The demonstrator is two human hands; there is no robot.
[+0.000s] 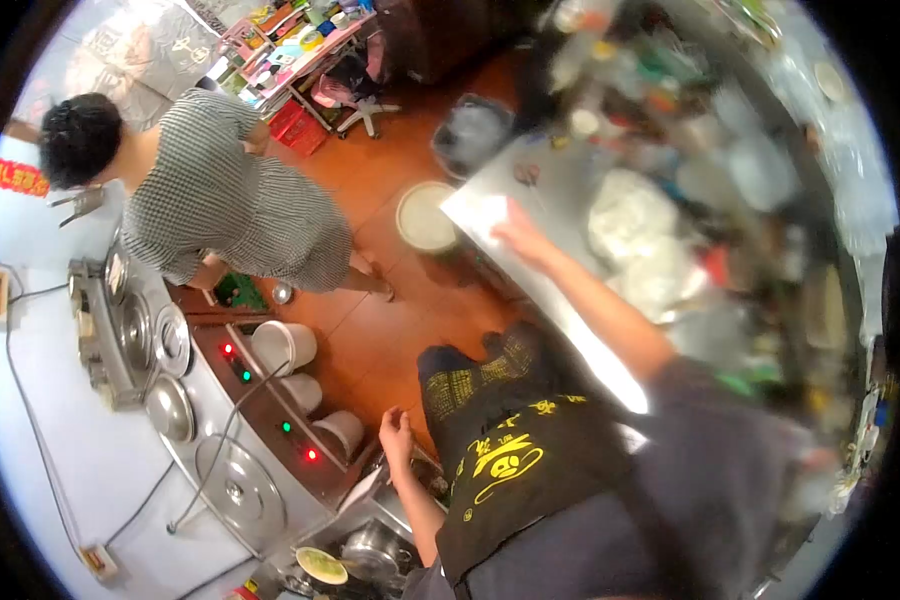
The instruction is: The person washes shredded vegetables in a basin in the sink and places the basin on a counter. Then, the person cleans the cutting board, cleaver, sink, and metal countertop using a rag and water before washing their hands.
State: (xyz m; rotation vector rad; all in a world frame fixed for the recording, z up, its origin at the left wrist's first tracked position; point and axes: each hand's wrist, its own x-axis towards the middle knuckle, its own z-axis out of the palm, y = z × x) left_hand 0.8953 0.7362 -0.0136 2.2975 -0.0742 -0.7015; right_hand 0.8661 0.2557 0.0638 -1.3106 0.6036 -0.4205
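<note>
My right hand [522, 240] reaches over the corner of a steel table [560, 165], its fingers bent together at a bright white patch [475, 210]. Whether that patch is a cloth, paper or glare on the metal, I cannot tell. A pale clump like plastic bags [635, 220] lies on the table beyond my forearm. My left hand [397, 437] hangs low beside my dark apron [510, 450] with yellow print; its fingers are loosely curved and nothing shows in them. Close to it stands a white bucket [340, 435].
Another person [220, 190] in a checked dress stands at a steel counter [300, 505] with round lids [238, 490]. A white-lidded bucket [427, 217] and a lined bin [473, 135] stand on the red floor by the table. Blurred clutter covers the table's far side.
</note>
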